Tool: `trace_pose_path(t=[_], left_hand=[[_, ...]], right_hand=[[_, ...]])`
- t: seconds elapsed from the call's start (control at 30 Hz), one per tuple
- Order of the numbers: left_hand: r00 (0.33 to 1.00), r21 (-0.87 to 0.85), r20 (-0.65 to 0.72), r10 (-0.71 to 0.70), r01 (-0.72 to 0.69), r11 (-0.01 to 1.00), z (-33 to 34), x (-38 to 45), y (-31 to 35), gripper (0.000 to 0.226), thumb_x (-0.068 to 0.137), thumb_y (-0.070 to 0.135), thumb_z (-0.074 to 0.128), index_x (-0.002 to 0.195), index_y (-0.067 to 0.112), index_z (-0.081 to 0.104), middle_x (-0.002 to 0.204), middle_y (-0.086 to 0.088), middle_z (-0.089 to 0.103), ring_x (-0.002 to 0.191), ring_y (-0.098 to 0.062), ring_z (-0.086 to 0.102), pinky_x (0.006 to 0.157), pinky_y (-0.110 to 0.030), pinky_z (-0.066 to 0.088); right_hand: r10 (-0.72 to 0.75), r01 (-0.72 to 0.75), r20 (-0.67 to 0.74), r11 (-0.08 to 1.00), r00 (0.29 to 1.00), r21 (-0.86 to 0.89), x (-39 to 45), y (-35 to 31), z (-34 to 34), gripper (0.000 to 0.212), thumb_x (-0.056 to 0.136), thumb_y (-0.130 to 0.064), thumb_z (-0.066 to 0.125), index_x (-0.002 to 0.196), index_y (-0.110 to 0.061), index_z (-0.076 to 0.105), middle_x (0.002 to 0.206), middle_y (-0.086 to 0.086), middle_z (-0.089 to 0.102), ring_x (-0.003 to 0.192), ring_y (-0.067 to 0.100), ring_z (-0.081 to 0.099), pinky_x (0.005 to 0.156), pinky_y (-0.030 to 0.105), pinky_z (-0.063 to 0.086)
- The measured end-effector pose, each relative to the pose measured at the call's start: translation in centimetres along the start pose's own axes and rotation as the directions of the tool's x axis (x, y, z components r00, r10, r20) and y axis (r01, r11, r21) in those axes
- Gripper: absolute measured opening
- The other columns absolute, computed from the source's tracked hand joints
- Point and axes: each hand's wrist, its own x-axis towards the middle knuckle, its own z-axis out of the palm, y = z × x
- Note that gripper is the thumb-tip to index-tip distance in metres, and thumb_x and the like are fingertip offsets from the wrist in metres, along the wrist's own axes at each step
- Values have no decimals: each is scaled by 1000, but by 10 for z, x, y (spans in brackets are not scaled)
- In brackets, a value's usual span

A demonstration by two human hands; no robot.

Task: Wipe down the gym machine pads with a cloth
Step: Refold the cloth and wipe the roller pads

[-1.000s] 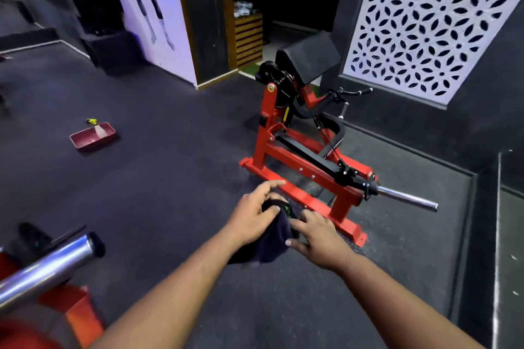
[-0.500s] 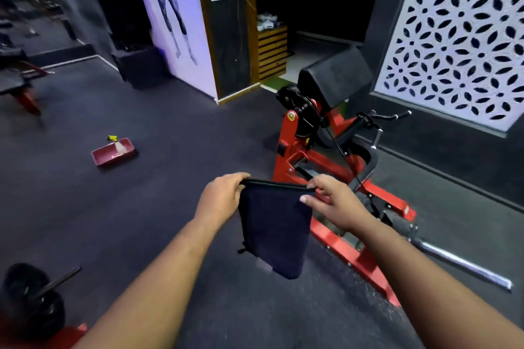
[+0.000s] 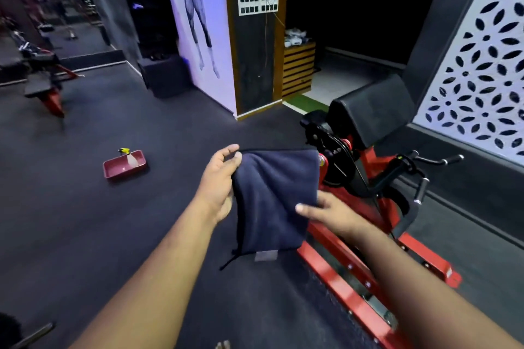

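A dark blue cloth (image 3: 272, 201) hangs in front of me over the black floor. My left hand (image 3: 221, 187) pinches its upper left corner between thumb and fingers. My right hand (image 3: 334, 214) holds the cloth's right edge lower down, with the thumb lying on the front of the fabric. Just behind and to the right of the cloth stands the red gym machine (image 3: 365, 258). Its black slanted pad (image 3: 371, 110) rises at the far end, beyond both hands, and neither hand touches it.
A red tray (image 3: 113, 173) with a spray bottle (image 3: 129, 157) lies on the floor to the left. A black and red bench (image 3: 42, 88) stands far left. A pillar (image 3: 255, 65) and a patterned white wall panel (image 3: 482, 65) lie behind the machine.
The bunched cloth was spread out between both hands and raised. My right hand has since slid from the top right corner down the right edge. The view moved nearer the machine.
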Motion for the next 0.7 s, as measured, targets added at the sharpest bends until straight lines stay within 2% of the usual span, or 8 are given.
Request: trace_pose_path(t=[0.07, 0.13, 0.23, 0.37, 0.47, 0.57, 0.63, 0.7], left_hand=[[990, -71, 37, -136, 139, 988, -23, 43, -13, 43, 105, 39, 53, 138, 12, 57, 127, -8, 69, 110, -15, 68, 97, -33, 53], [906, 45, 186, -379, 378, 925, -53, 71, -41, 66, 99, 63, 44, 138, 13, 61, 132, -10, 69, 122, -20, 66, 107, -38, 48], [786, 164, 255, -563, 539, 826, -91, 98, -78, 57, 100, 53, 49, 134, 9, 65, 132, -13, 69, 126, -23, 64, 111, -40, 46], [871, 215, 146, -470, 436, 874, -104, 176, -67, 33, 93, 26, 72, 121, 9, 68, 118, -13, 75, 108, -22, 73, 87, -36, 57], [931, 432, 55, -361, 304, 849, -105, 242, -55, 29, 92, 26, 76, 116, 16, 64, 113, -5, 76, 97, -14, 74, 72, -25, 58], [956, 491, 8, -294, 253, 834, -98, 290, -48, 60, 82, 33, 86, 128, 27, 47, 117, 1, 69, 104, -13, 69, 92, -38, 59], [962, 528, 72, -264, 187, 828, -89, 332, -50, 78, 73, 40, 89, 135, 42, 41, 122, 0, 68, 112, -16, 67, 99, -45, 56], [956, 598, 188, -227, 71, 798, -77, 376, -51, 84, 66, 42, 90, 135, 51, 44, 133, 0, 64, 125, -15, 61, 105, -44, 53]], right_hand=[[22, -16, -51, 993, 998, 115, 38, 19, 16, 26, 92, -15, 72, 115, -4, 70, 113, 11, 75, 102, 18, 70, 88, 35, 55], [83, -32, -161, 954, 983, 298, 80, 23, 36, 21, 96, -10, 64, 114, 0, 67, 111, 18, 74, 101, 24, 71, 84, 33, 56], [203, -80, -251, 900, 946, 428, 134, 24, 56, 11, 98, -13, 63, 106, -5, 66, 102, 16, 74, 96, 27, 70, 81, 34, 57], [258, -120, -286, 898, 923, 423, 192, 27, 48, 25, 93, -5, 68, 117, -3, 63, 112, 17, 74, 103, 28, 71, 87, 37, 56], [238, -157, -350, 957, 906, 243, 233, 33, 35, 26, 91, 7, 67, 115, 0, 62, 99, 12, 77, 91, 24, 72, 70, 26, 56], [176, -144, -536, 984, 826, 103, 271, 38, 25, 32, 88, 1, 74, 114, -12, 60, 94, 6, 77, 90, 18, 73, 73, 24, 57], [133, -118, -625, 991, 769, 65, 304, 44, 12, 40, 87, -6, 78, 116, -21, 56, 95, 7, 76, 92, 18, 73, 80, 30, 57], [115, -82, -669, 993, 735, 80, 337, 50, -7, 45, 85, -13, 81, 117, -27, 53, 98, 11, 75, 94, 22, 73, 84, 35, 57]])
